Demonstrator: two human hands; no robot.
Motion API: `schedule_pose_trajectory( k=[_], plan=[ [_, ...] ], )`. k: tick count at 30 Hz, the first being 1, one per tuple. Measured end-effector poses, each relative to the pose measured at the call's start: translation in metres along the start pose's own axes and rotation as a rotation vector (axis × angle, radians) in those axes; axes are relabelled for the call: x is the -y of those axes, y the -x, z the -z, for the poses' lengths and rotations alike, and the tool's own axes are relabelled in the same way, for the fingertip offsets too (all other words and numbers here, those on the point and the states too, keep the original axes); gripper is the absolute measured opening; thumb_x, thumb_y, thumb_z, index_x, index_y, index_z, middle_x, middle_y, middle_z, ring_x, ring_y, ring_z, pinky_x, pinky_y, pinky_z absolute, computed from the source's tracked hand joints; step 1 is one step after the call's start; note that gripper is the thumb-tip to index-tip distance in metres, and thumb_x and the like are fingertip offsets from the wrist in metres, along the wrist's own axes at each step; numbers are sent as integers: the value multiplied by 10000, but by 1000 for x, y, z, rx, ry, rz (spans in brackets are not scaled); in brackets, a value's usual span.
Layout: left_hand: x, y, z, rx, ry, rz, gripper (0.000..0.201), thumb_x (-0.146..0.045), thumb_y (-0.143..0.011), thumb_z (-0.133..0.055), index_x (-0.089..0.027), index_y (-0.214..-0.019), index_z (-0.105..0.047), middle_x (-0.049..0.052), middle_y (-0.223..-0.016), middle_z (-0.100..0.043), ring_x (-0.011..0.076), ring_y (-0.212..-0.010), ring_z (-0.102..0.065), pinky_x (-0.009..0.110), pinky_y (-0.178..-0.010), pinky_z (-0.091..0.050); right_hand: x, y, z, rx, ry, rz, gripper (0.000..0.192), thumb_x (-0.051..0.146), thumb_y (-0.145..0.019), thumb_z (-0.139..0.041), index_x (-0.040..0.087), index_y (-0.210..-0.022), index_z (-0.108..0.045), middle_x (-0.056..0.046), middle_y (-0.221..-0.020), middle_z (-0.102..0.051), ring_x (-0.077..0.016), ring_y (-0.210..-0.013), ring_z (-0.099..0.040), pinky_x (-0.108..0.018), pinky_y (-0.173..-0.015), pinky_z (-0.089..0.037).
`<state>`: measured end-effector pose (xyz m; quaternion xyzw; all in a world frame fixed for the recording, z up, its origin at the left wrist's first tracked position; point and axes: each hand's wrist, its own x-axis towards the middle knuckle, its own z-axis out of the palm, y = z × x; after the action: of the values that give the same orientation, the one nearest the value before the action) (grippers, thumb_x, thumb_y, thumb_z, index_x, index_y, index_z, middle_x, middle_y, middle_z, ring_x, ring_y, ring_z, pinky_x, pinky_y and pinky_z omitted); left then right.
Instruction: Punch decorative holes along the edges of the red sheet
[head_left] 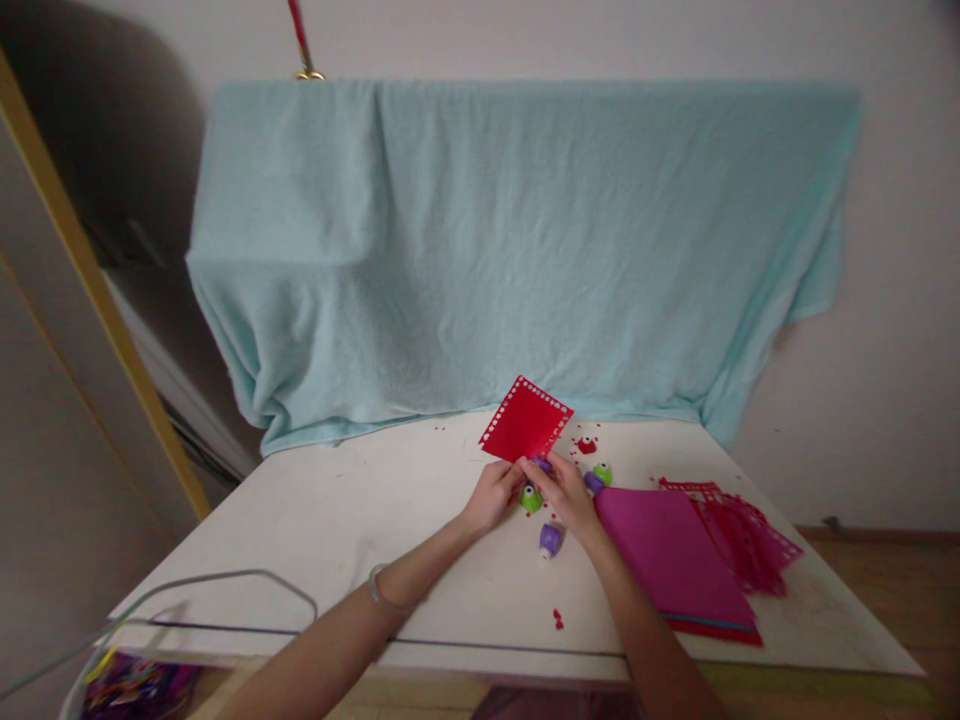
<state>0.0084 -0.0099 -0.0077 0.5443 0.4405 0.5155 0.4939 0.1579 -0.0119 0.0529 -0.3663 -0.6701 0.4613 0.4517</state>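
1. Red paper sheet (523,422): just beyond both hands, tilted like a diamond, near corner at the fingers. Small punched holes run along the edges in view.
2. Left hand (495,497): narrow, fingers pinching the sheet near its near corner. Clear bracelet (384,590) on that forearm.
3. Right hand (564,492): narrow, fingers around a purple craft punch (541,464) at the same corner; punch mostly covered by fingers.
4. Green craft punch (530,499): between the hands, just below the held one; can't tell if it touches them.
5. Purple-and-white punch (550,541) nearer the person; another, purple and green (595,482), just beyond the right hand. Small red object (586,446) farther off, red bits scattered around it. More red scraps (558,620) near the front edge.
6. Right of the right forearm: magenta paper stack (675,550), teal and red layers showing underneath. Perforated red and pink strips (750,545) heaped beside it.
7. White surface (330,530); gray cable (217,576) over its front left. Colorful package (139,685) below that corner.
8. Behind: pale blue cloth (525,250) draped against a light wall (562,38). Wood floor (892,570) at right.
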Motion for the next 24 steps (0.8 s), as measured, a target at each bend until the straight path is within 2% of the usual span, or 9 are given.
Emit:
schedule_pose_trajectory(
  k=[5,10,16,24],
  plan=[
    [1,-1,1,-6,-25,-2,438,-529,-870,-488,-159,-638,-450,-48,-571,-373,89,-531,-351,235,-514,-244,-10,-3,-4,-6,-38,-2,408,598,-754,-610,191,-778,-597,13,-612,-537,-140,-565,-487,-234,-483,-366],
    [1,-1,0,-7,-45,19,472,-571,-858,-477,-164,-618,-458,-43,-536,-392,93,-497,-351,241,-493,-236,-22,-7,-4,-23,-50,-41,422,609,-753,-608,190,-724,-571,31,-553,-478,-115,-491,-402,-229,-435,-290],
    [2,-1,-1,40,-52,18,513,-607,-871,-440,-152,-654,-539,-43,-502,-400,94,-450,-346,248,-471,-232,-30,-9,-1,-28,-27,-27,389,550,-792,-605,188,-664,-540,42,-528,-444,-106,-483,-376,-232,-457,-277],
    [-8,1,-2,82,-51,16,519,-580,-887,-425,-164,-581,-473,-36,-461,-417,92,-455,-355,237,-481,-249,-31,-11,0,-21,-52,-45,416,557,-785,-611,189,-617,-517,47,-475,-408,-102,-445,-332,-239,-433,-240]
  ],
)
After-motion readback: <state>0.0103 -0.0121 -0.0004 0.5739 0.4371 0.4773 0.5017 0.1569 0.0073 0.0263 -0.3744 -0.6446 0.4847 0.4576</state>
